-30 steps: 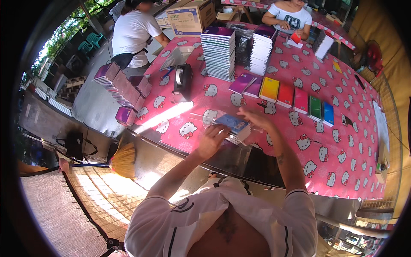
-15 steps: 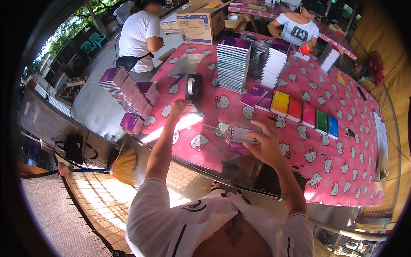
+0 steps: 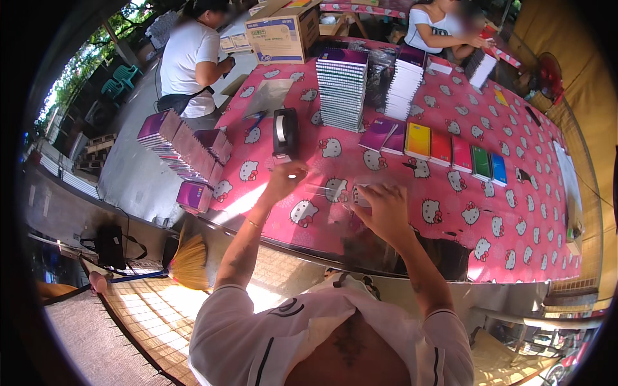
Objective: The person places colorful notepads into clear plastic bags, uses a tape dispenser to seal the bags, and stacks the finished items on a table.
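My left hand is closed in a pinch just below the black tape dispenser. A small pale glint, seemingly a piece of clear tape, shows at its fingertips. To its right, my right hand curls its thumb and fingers over a small spiral notebook, which it mostly covers. Clear plastic extends from the notebook toward my left hand. A row of small notebooks in purple, yellow, red, pink, green and blue lies beyond my right hand.
Tall notebook stacks stand at the back, beside a cardboard box. More purple-covered stacks line the left edge of the pink patterned table. One person stands at far left; another handles notebooks at far right.
My left hand has come away from the dispenser, toward me and to the right. My right hand's fingers have closed over the notebook. The far-right person now reaches toward a notebook stack.
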